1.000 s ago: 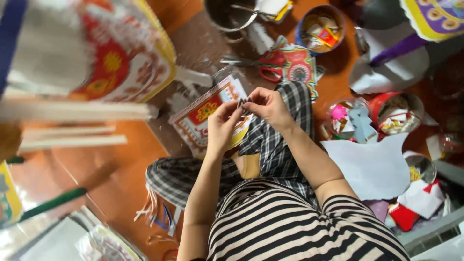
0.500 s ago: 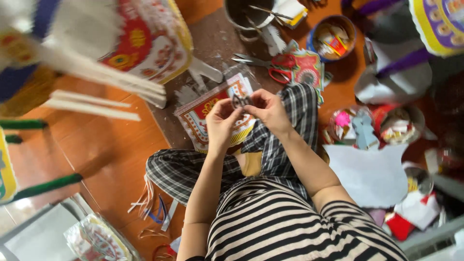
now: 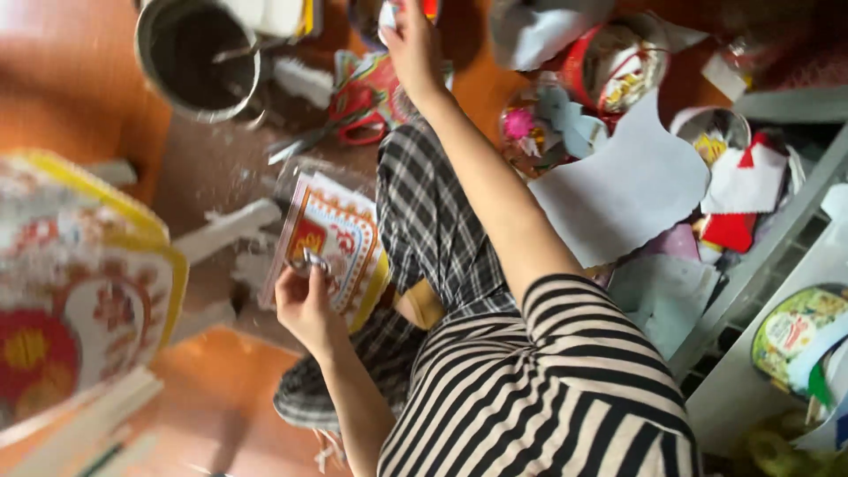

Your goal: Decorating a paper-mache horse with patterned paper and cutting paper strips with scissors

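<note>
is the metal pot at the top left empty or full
Mostly empty, as far as shows: the metal pot stands upright and its dark inside wall is visible deep down, with only a utensil leaning in it. The very bottom cannot be told.

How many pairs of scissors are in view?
1: red-handled scissors on the floor between the metal pot and the right hand. More may hide in the clutter.

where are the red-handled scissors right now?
Head view, upper middle: the red-handled scissors lie on the floor just right of the metal pot, left of and below the right hand, above the plaid-covered leg.
</note>
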